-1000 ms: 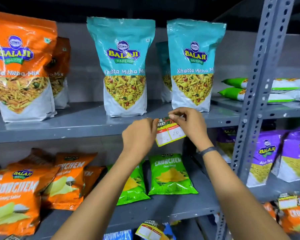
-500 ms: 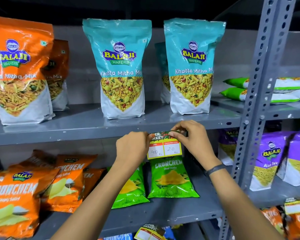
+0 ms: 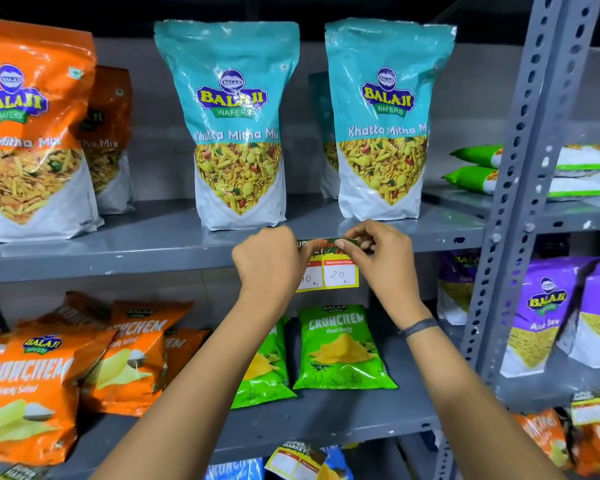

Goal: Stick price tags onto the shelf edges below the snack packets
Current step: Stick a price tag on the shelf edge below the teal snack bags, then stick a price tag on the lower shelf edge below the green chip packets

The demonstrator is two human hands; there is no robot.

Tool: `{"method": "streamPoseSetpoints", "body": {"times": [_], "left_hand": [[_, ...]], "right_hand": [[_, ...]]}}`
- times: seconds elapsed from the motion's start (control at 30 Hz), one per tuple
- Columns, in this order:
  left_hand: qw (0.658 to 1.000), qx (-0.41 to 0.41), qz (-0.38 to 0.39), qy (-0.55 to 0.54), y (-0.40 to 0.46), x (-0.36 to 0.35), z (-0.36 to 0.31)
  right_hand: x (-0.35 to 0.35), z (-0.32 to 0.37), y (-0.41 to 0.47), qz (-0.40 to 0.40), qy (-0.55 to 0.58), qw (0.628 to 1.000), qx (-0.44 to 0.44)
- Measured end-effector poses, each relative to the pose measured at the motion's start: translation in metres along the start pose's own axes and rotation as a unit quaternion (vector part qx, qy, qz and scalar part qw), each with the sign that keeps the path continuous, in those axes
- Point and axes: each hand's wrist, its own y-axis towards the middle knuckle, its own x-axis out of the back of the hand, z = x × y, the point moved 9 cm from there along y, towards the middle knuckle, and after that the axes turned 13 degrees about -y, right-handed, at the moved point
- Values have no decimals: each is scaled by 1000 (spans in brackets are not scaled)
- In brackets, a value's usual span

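Observation:
A yellow and red price tag (image 3: 336, 271) marked 20 hangs flat against the front edge of the grey upper shelf (image 3: 118, 261), below two teal Khatta Mitha Mix packets (image 3: 236, 133) (image 3: 385, 126). My left hand (image 3: 267, 258) grips the tag's left top corner and covers part of it. My right hand (image 3: 378, 251) presses the tag's dark top strip against the shelf edge with fingers and thumb.
Orange mix packets (image 3: 32, 133) stand at the upper left. Below lie orange Crunchem bags (image 3: 42, 382) and green Crunchem bags (image 3: 340, 348). A perforated grey upright (image 3: 520, 202) rises at the right, purple packets (image 3: 541, 313) beyond it. Other tags (image 3: 291, 459) (image 3: 591, 408) hang on lower shelves.
The tag went from tilted and held loose in front of the shelf to level and pressed against the shelf edge. Both hands rose with it.

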Motion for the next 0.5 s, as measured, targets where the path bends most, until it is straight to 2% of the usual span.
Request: {"method": "streamPoseSetpoints", "body": {"times": [0.2, 0.33, 0.37, 0.43, 0.5], "left_hand": [[998, 22, -29, -41, -15, -1, 11], [996, 56, -4, -66, -63, -30, 55], [995, 69, 22, -71, -82, -44, 70], [984, 106, 124, -67, -128, -86, 102], [952, 166, 252, -53, -182, -135, 135]], "right_hand": [[9, -1, -28, -61, 43, 997, -20], [-6, -32, -98, -115, 79, 986, -94], [-18, -44, -121, -108, 92, 982, -126], [-49, -69, -175, -68, 114, 970, -202], [-86, -93, -237, -7, 145, 940, -310]]}}
